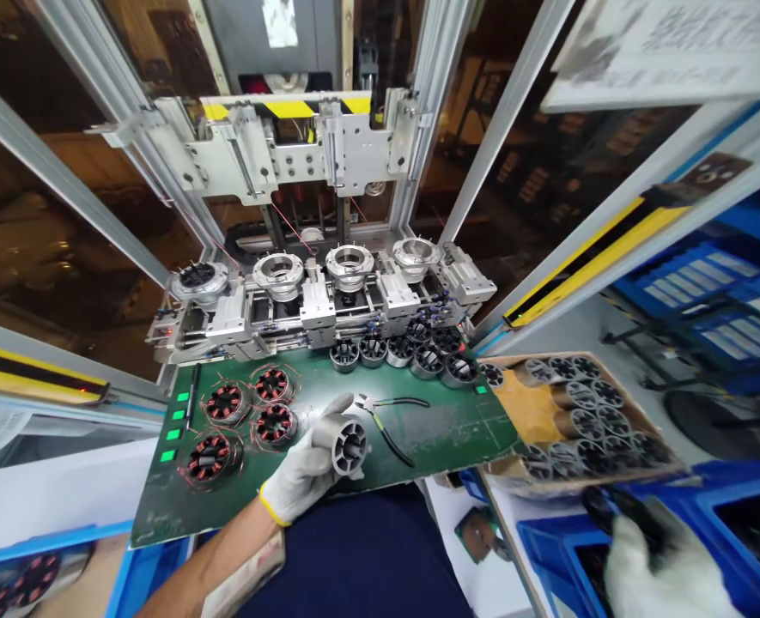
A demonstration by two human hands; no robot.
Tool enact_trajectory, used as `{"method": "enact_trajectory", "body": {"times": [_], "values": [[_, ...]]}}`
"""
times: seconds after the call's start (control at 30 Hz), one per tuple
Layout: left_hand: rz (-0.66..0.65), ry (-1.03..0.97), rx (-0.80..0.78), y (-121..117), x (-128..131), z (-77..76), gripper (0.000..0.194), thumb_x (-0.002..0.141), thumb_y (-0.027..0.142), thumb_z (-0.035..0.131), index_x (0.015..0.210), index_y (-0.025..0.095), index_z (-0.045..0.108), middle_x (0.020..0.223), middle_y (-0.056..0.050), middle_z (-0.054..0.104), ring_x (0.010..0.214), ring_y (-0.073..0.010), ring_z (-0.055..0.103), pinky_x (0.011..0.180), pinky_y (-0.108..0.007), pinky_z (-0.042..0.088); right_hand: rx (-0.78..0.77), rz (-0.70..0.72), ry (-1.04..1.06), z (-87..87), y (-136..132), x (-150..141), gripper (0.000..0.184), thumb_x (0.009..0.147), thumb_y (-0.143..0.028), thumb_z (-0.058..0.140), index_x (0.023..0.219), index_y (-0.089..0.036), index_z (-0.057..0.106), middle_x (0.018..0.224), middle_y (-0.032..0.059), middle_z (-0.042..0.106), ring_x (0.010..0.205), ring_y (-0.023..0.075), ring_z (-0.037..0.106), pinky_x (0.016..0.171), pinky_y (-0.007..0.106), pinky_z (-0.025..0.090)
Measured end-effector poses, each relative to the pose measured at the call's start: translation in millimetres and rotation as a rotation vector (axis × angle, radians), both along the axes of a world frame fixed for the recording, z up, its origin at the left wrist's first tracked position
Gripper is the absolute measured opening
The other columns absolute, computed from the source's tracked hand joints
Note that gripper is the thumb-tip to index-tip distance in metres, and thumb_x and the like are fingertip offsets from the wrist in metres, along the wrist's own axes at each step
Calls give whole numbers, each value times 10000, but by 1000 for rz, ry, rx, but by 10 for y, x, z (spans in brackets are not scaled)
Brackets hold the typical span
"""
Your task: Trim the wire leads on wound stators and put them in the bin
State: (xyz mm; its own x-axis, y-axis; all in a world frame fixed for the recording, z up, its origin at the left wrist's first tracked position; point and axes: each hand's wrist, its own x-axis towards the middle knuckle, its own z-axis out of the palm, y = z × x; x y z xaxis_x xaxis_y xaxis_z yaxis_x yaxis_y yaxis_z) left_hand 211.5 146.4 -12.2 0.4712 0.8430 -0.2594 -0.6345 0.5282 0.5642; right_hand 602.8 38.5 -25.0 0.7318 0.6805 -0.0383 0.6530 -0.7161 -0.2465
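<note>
My left hand (299, 472), in a white glove with a yellow cuff, is wrapped round a bare metal stator core (349, 448) above the front edge of the green work surface (457, 438). The core's slotted end faces me. At the lower right, my gloved right hand (659, 558) is blurred over the blue bins, its fingers closed on a black plastic part (634, 515). How many pieces it grips I cannot tell. Wire cutters (389, 421) with green and black handles lie just right of the core. Several copper-wound stators (209, 459) sit to the left.
A winding machine's row of round fixtures (349, 266) stands at the back, with several stator cores (426, 360) along its front. A cardboard box (586, 489) of metal cores is at the right, beside a blue bin (547, 549). Yellow-black safety bars (573, 262) flank the frame.
</note>
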Motion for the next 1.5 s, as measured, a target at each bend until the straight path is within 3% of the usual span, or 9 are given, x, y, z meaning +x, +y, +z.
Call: {"method": "enact_trajectory", "body": {"times": [0.07,0.13,0.23,0.37,0.87,1.17,1.37,1.43,1.5], "values": [[24,38,42,-27,14,-5,953,529,251,827,1382,264,401,1213,-95,535,1028,-328,589,729,-389,564,230,162,23,271,266,-502,491,871,-479,340,1322,-322,454,1099,148,640,1013,317,616,849,469,494],[52,71,80,-55,23,-40,1005,458,231,859,1363,290,426,1221,-82,526,1014,-321,585,714,-385,566,489,558,97,424,504,-1041,389,883,-410,386,1224,-283,525,1172,98,603,1095,269,576,938,438,474],[112,150,173,-109,2,-86,1121,305,197,912,1333,288,471,1210,-69,531,985,-288,584,760,-353,544,575,1003,221,453,725,-1716,339,902,-263,412,1223,-247,519,1148,81,600,1045,212,595,879,365,515],[190,316,298,-218,-90,-56,1177,272,105,905,1349,266,458,1253,-87,518,1092,-323,548,945,-376,452,712,1221,189,355,812,-2157,446,884,-149,416,1328,-189,428,1119,94,637,995,208,616,837,349,524],[413,689,265,-412,-244,132,1058,338,45,864,1321,204,505,1231,-87,589,1138,-340,554,1045,-385,404,497,1200,310,326,863,-2433,416,904,-161,347,1292,-191,494,1075,70,676,861,205,654,784,324,530],[273,1173,337,-417,-197,225,1080,376,264,887,1354,220,431,1320,-90,536,1215,-310,513,1079,-416,381,466,1246,271,233,917,-2531,492,872,-155,358,1360,-111,402,1203,143,602,1014,251,602,858,390,512],[346,913,292,-257,-183,180,923,495,338,830,1313,186,431,1189,-115,637,1071,-298,620,954,-406,490,365,1328,303,362,940,-2460,505,902,-241,387,1389,-108,362,1368,155,462,1247,250,440,1032,421,393],[392,777,265,-217,-224,158,851,464,374,823,1227,187,498,1114,-117,676,981,-317,657,859,-427,540,386,1292,292,467,949,-2336,514,906,-313,415,1381,-120,372,1360,142,473,1230,235,454,1031,395,393],[418,822,231,-167,-300,124,759,431,354,825,1141,258,574,1141,-70,681,981,-332,656,816,-432,561,457,1170,207,520,1022,-2102,542,904,-369,436,1384,-129,369,1379,134,457,1233,228,449,1027,374,394]]}}
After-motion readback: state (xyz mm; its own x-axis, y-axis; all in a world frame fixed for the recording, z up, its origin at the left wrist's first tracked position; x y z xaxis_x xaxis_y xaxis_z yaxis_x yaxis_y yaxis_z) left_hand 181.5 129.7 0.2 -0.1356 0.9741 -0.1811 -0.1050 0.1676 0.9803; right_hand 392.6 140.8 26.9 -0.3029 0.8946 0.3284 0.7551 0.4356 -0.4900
